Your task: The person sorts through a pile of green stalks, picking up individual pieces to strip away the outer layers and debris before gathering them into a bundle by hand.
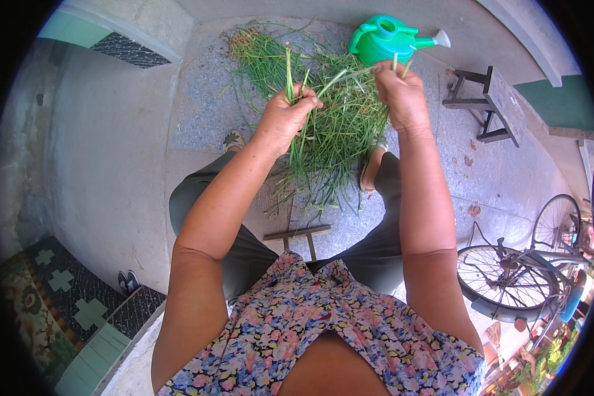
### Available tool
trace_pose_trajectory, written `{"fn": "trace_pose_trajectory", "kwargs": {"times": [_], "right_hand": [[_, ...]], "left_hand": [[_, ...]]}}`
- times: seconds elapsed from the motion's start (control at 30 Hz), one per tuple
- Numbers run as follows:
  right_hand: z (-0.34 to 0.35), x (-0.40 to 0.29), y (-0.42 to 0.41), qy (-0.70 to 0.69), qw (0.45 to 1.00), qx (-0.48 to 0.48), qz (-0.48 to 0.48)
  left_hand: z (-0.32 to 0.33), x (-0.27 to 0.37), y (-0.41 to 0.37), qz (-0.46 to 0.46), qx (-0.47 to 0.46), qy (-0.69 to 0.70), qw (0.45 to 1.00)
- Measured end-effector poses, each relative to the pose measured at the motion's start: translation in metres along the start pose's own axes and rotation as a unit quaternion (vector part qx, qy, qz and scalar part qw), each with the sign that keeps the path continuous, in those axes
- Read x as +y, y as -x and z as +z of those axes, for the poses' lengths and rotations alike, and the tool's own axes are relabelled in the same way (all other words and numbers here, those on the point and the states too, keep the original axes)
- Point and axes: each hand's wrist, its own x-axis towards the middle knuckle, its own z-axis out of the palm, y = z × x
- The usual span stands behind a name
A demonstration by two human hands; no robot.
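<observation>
My left hand (289, 116) grips a small bunch of long green chive-like stalks (289, 72). Their pale ends stick up above the fist and the leaves hang below it. Between the thumb and fingers of my right hand (402, 94) are a few pale stalk ends (395, 62). A thin, whitish strand (354, 75) stretches from one hand to the other. Under both hands spreads a loose heap of similar green stalks (341, 143) on the floor between my feet. At its far left lies a flatter pile of greens (267, 62) with brownish ends.
A green plastic watering can (388, 42) stands behind the heap, by the wall. To the right is a dark wooden stool (495, 104) on the speckled floor (485, 178). A bicycle (510, 277) is at lower right. Wooden bars (297, 232) lie between my legs.
</observation>
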Motion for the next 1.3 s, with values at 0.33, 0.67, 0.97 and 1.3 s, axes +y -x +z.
{"fn": "trace_pose_trajectory", "kwargs": {"times": [0.33,0.67,0.97,1.3], "right_hand": [[-0.003,0.001,0.000,0.308,0.938,-0.042,-0.153],[-0.009,-0.007,-0.007,0.038,0.998,0.020,-0.043],[-0.082,-0.030,-0.026,-0.202,0.971,0.076,-0.101],[-0.065,-0.039,-0.015,-0.117,0.977,0.075,-0.163]], "left_hand": [[0.000,0.004,0.000,-0.026,-0.051,0.069,0.996],[0.001,-0.002,0.005,-0.069,-0.095,-0.059,0.991],[-0.015,-0.015,-0.001,-0.108,-0.076,-0.095,0.987],[-0.032,-0.015,-0.010,-0.073,-0.033,0.129,0.988]]}}
